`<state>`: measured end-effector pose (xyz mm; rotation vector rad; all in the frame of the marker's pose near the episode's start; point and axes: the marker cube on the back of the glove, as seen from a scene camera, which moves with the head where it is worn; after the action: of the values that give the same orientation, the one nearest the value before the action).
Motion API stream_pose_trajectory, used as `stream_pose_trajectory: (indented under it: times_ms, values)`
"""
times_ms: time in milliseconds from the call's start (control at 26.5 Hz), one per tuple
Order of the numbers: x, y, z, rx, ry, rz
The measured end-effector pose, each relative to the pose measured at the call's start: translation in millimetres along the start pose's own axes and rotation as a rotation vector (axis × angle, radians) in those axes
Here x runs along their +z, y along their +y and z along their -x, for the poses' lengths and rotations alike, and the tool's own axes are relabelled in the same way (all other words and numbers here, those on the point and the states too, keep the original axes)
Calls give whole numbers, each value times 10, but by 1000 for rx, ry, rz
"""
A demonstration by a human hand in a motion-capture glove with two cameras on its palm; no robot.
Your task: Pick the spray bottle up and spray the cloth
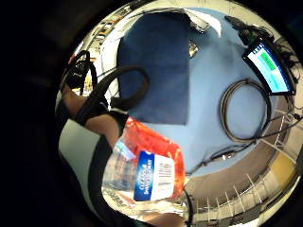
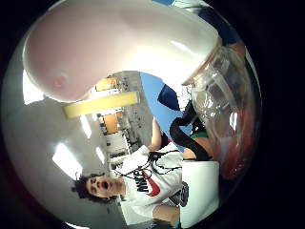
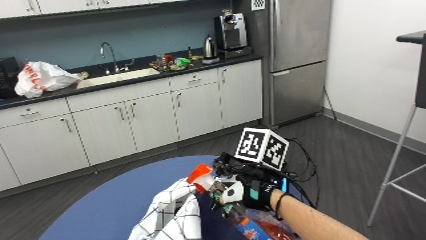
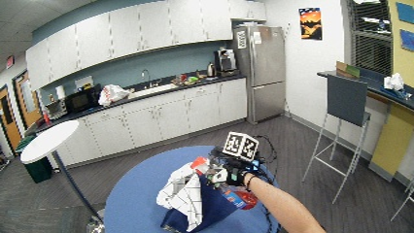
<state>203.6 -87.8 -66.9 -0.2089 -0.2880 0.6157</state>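
My gloved right hand (image 3: 249,192) grips a clear spray bottle (image 3: 253,222) of red liquid above the round blue table (image 3: 120,205). The bottle's orange nozzle (image 3: 200,177) points at a white cloth with a black grid (image 3: 166,215), bunched up close in front of it. A dark blue cloth (image 3: 208,220) lies beside and under that one. In the little finger side palm view the bottle's blue label (image 1: 151,175) is close to the palm, and the dark blue cloth (image 1: 154,66) lies flat on the table. The white spray head (image 2: 119,43) fills the thumb side palm view.
A lit tablet (image 1: 267,66) and a coiled black cable (image 1: 244,111) lie on the table beyond the blue cloth. Kitchen cabinets (image 3: 133,120) and a fridge (image 3: 296,60) stand behind. A tall stool (image 4: 343,116) is off to the right.
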Motion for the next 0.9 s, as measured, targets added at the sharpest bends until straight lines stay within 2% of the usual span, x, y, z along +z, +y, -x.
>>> stream_pose_trajectory:
  times_ms: [904]
  values:
    - [218,124,-174,30,10,38]
